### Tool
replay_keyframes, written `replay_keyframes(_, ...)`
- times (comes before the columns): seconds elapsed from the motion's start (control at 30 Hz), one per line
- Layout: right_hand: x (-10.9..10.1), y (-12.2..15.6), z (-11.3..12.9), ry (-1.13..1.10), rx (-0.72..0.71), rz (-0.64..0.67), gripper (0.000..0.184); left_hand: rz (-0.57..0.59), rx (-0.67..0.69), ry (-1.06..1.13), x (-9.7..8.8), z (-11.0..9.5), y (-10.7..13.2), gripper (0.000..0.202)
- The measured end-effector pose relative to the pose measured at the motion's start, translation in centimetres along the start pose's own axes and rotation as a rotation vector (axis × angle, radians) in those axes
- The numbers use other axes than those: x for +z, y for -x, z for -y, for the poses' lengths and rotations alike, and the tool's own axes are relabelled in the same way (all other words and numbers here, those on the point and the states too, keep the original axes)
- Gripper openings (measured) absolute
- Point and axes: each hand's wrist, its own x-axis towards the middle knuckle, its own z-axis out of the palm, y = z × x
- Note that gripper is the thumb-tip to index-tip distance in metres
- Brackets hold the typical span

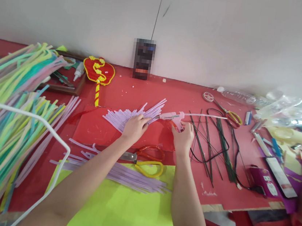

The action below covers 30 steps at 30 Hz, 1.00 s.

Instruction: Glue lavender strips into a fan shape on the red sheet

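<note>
My left hand (135,127) presses flat on a fan of pale purple strips (131,115) lying on a red sheet (104,131), fingers together over the strips. My right hand (183,136) is wrapped round the handle of a pink glue gun (173,117), whose nozzle points left at the strips' right edge. A white glue stick (208,116) sticks out of the gun's back to the right.
Red and yellow scissors (146,159) and long purple strips (121,171) lie near me on a lime sheet (117,204). Green wires and a black cord (213,146) are to the right, more scissors (229,115) beyond. Coloured strips (7,117) pile at the left.
</note>
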Motion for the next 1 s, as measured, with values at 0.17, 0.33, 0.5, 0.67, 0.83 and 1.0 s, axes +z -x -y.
replay_keyframes(0.17, 0.0, 0.0, 0.1, -0.002, 0.023, -0.020, 0.026, 0.004, -0.003, 0.012, 0.0, 0.0, 0.0, 0.033)
replay_keyframes(0.33, -0.1, 0.0, -0.1, -0.003, 0.021, -0.033, 0.026, -0.002, 0.004, 0.013, 0.1, 0.1, -0.1, 0.033)
replay_keyframes(0.5, 0.0, -0.2, -0.6, -0.003, 0.017, -0.055, 0.027, 0.000, -0.001, 0.008, 0.1, 0.1, -0.1, 0.033)
replay_keyframes(0.67, -0.3, -0.4, -1.4, 0.016, 0.087, -0.092, 0.035, 0.001, -0.001, 0.007, 0.0, 0.1, 0.0, 0.033)
replay_keyframes(0.83, -1.0, -0.7, -2.6, 0.093, 0.124, -0.146, 0.036, 0.005, -0.006, 0.006, 0.0, 0.1, 0.0, 0.033)
replay_keyframes(1.0, -1.2, -0.8, -3.3, 0.152, 0.190, -0.132, 0.036, -0.002, 0.002, 0.005, 0.0, 0.1, 0.0, 0.032)
